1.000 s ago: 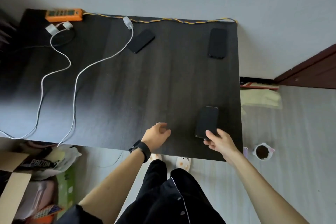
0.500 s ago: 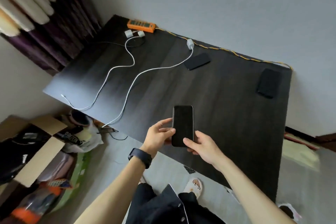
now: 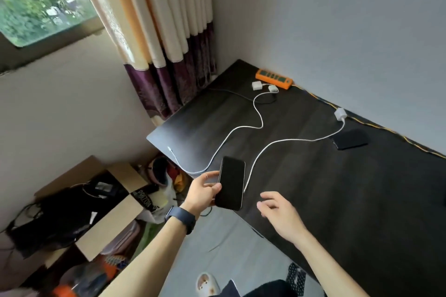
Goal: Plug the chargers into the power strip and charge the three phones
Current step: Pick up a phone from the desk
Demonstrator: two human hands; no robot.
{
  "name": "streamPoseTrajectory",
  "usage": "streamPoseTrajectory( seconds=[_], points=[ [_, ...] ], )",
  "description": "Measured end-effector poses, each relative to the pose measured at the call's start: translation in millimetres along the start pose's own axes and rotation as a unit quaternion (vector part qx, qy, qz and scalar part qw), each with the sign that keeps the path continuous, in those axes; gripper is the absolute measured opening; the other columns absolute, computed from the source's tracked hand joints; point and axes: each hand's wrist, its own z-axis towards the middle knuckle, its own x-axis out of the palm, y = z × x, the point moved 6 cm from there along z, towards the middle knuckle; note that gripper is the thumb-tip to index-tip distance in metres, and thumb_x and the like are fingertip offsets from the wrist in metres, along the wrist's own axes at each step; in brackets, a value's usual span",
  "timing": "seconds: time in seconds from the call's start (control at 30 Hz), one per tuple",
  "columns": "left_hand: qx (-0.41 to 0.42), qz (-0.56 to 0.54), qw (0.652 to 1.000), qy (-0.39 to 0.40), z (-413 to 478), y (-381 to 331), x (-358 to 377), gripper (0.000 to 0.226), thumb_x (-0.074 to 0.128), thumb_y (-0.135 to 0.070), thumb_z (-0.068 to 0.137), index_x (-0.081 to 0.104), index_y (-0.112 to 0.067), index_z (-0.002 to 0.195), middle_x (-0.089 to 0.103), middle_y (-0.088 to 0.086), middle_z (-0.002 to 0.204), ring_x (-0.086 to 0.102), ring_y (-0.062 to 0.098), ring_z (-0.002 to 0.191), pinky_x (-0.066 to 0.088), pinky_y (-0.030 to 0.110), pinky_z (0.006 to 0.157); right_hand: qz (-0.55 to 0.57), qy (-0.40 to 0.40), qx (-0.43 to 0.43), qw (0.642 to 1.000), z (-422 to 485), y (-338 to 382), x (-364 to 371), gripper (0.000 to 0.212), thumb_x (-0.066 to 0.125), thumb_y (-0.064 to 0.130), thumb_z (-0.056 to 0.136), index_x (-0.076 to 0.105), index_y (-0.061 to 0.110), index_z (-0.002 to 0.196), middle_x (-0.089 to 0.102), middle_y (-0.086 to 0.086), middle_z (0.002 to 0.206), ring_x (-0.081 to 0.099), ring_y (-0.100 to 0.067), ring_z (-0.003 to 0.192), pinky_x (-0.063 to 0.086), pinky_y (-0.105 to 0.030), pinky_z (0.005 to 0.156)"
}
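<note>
My left hand point(image 3: 201, 194) grips a black phone point(image 3: 231, 183) by its left edge, screen up, over the near-left part of the dark table point(image 3: 337, 188). My right hand point(image 3: 277, 210) hovers just right of it, fingers apart and holding nothing. An orange power strip point(image 3: 274, 79) lies at the far corner by the wall. Two white charger bricks point(image 3: 256, 85) sit beside it, unplugged, and a third white brick point(image 3: 340, 114) lies further right. White cables point(image 3: 259, 113) snake toward the near edge; one cable end point(image 3: 170, 148) rests near the left edge. A second black phone point(image 3: 350, 139) lies at the right.
A purple and cream curtain point(image 3: 169, 60) hangs at the table's far-left corner. Open cardboard boxes point(image 3: 101, 212) and bags stand on the floor to the left. A yellow-orange cord point(image 3: 376, 125) runs along the wall edge of the table.
The view swung left toward the curtain and window. My right hand let go of the phone and now hangs open; my left hand alone holds it, nearer the white cables.
</note>
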Motion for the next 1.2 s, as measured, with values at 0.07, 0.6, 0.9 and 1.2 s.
streamPoseTrajectory(
  seconds=[0.07, 0.6, 0.9, 1.2],
  points=[
    [0.007, 0.005, 1.0, -0.022, 13.2, -5.9, -31.8, 0.032, 0.053, 0.003, 0.096, 0.059, -0.012, 0.123, 0.072, 0.009, 0.084, 0.068, 0.018, 0.069, 0.056, 0.031, 0.064, -0.011, -0.005, 0.005, 1.0, 11.2, 11.2, 14.7, 0.03, 0.066, 0.034, 0.092, 0.06, 0.03, 0.121, 0.071, 0.014, 0.102, 0.066, 0.002, 0.093, 0.046, -0.012, 0.076],
    [-0.018, 0.223, 0.969, -0.103, 191.6, -63.2, -136.2, 0.038, 0.046, -0.005, 0.089, 0.059, -0.031, 0.114, 0.064, -0.007, 0.06, 0.062, 0.021, 0.067, 0.054, 0.042, 0.071, -0.226, 0.002, 0.011, 0.974, 193.6, 68.1, 44.8, 0.058, 0.049, 0.044, 0.098, 0.036, 0.026, 0.151, 0.03, 0.005, 0.16, 0.031, -0.023, 0.145, 0.025, -0.034, 0.118],
    [-0.022, 0.269, 0.957, -0.107, 262.2, -67.7, -130.1, 0.045, 0.036, -0.002, 0.09, 0.057, -0.032, 0.116, 0.058, -0.002, 0.072, 0.053, 0.019, 0.067, 0.042, 0.029, 0.058, -0.319, 0.035, 0.031, 0.947, 228.9, 37.8, 63.2, 0.069, 0.045, 0.046, 0.098, 0.014, 0.036, 0.158, -0.006, 0.002, 0.168, 0.0, -0.022, 0.154, 0.015, -0.036, 0.124],
    [0.014, 0.493, 0.868, -0.061, 277.1, -63.6, -128.9, 0.072, 0.064, -0.039, 0.088, 0.025, -0.032, 0.148, 0.047, 0.011, 0.128, 0.048, 0.035, 0.118, 0.046, 0.045, 0.091, -0.361, 0.034, 0.12, 0.924, 234.2, 33.6, 93.7, 0.078, 0.04, 0.053, 0.097, -0.004, 0.034, 0.158, -0.021, -0.007, 0.165, -0.017, -0.03, 0.153, 0.018, -0.054, 0.12]
  ],
)
